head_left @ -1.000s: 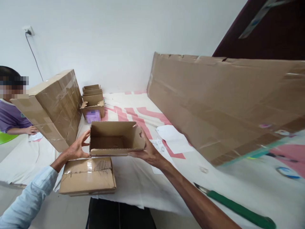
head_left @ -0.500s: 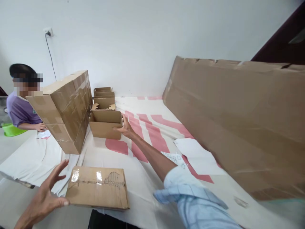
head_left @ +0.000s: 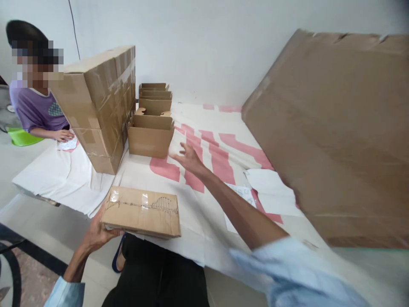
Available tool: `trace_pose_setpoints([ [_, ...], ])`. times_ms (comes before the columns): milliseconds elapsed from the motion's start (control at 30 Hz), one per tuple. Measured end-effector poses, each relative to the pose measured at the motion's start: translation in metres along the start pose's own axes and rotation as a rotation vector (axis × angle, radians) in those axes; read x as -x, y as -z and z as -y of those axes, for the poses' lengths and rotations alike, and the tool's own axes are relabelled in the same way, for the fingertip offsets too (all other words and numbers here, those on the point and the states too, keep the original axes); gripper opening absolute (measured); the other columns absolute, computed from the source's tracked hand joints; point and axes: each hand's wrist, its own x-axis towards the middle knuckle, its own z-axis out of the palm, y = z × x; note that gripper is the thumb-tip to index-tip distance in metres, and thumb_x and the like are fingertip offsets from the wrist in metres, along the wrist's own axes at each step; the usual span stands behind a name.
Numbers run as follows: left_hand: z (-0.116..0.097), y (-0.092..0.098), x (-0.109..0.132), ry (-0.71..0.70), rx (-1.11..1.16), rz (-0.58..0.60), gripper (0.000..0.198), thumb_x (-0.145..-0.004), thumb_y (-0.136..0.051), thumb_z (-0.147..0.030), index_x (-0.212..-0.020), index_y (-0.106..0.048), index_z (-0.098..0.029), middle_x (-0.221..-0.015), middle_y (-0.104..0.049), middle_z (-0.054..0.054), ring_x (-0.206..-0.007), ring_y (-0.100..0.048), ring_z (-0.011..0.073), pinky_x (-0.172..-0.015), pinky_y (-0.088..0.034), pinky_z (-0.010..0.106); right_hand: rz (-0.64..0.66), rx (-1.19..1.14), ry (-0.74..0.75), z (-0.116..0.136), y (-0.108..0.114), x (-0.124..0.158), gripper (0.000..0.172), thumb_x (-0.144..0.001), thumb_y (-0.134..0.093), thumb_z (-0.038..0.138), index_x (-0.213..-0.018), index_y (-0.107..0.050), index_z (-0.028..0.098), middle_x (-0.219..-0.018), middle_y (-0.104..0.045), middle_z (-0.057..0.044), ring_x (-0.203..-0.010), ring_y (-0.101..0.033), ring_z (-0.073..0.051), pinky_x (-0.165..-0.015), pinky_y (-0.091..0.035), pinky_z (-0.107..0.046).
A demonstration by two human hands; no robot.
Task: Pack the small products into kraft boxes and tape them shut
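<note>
My left hand (head_left: pixel 97 230) grips the left end of a closed cardboard box (head_left: pixel 143 213), its thumb along the lower front edge and its fingers partly hidden behind. That box has strips of clear tape and a scribbled dark drawing on top. My right hand (head_left: pixel 189 160) is in the air with fingers apart and nothing in it. It is just right of an open cardboard box (head_left: pixel 150 140), not visibly touching it. Behind that one, more open boxes (head_left: pixel 155 104) stand in a row toward the wall.
A wall of taped cartons (head_left: pixel 108 106) divides the cloth-covered table (head_left: pixel 204 230) on the left. Beyond it sits a person in a purple shirt (head_left: pixel 41 106), a hand on papers. A large cardboard panel (head_left: pixel 345 140) leans along the right. Paper sheets (head_left: pixel 271 192) lie near my right forearm.
My left hand has closed on the end of the taped box. My right hand has come off the open box and moved away to its right. The view has tilted down.
</note>
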Motion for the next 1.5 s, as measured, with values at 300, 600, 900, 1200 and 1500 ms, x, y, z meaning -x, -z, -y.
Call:
trace_pose_setpoints([
  [300,-0.026,-0.044,0.000,-0.206,0.074,0.120,0.104,-0.082,-0.087,-0.050,-0.167,-0.031,-0.026,-0.164,-0.047,0.018,-0.151,-0.046,0.0409,-0.118,-0.048,0.054,0.165,-0.069,-0.203,0.015,0.048,0.208,0.062,-0.091,-0.066,0.068,-0.133,-0.069,0.024,-0.144,-0.069,-0.011,-0.123,-0.067,-0.031,-0.102,-0.057,-0.043],
  [600,-0.056,-0.067,0.015,-0.409,0.044,0.003,0.071,-0.091,-0.079,-0.044,-0.153,-0.048,-0.028,-0.165,-0.044,0.018,-0.149,-0.048,0.0369,-0.096,-0.058,0.041,0.009,-0.069,-0.201,0.012,0.075,0.214,0.063,-0.086,-0.068,0.067,-0.131,-0.072,0.023,-0.137,-0.073,-0.011,-0.125,-0.067,-0.031,-0.110,-0.052,-0.048],
  [900,-0.059,-0.046,0.006,-0.294,0.168,0.131,0.053,-0.083,-0.084,-0.053,-0.121,-0.061,-0.024,-0.170,-0.039,0.018,-0.148,-0.051,0.0368,-0.105,-0.052,0.045,-0.090,-0.046,-0.187,-0.001,0.066,0.225,0.071,-0.086,-0.065,0.075,-0.134,-0.073,0.023,-0.139,-0.073,-0.011,-0.133,-0.063,-0.035,-0.116,-0.049,-0.053],
  [1200,-0.058,-0.039,-0.008,-0.280,0.380,0.326,0.036,-0.086,-0.081,-0.048,-0.106,-0.067,-0.021,-0.168,-0.044,0.019,-0.155,-0.043,0.0383,-0.103,-0.053,0.043,-0.222,-0.199,-0.298,-0.015,0.053,0.230,0.065,-0.081,-0.073,0.067,-0.130,-0.077,0.024,-0.142,-0.072,-0.010,-0.139,-0.061,-0.034,-0.121,-0.045,-0.054],
  [1500,-0.068,-0.051,0.003,-0.406,0.315,0.318,0.099,-0.070,-0.096,-0.044,-0.155,-0.047,-0.028,-0.172,-0.036,0.021,-0.158,-0.037,0.0413,-0.112,-0.049,0.051,-0.194,-0.351,-0.439,-0.031,0.072,0.217,0.059,-0.069,-0.085,0.061,-0.114,-0.082,0.023,-0.120,-0.081,-0.009,-0.111,-0.075,-0.033,-0.086,-0.064,-0.043],
])
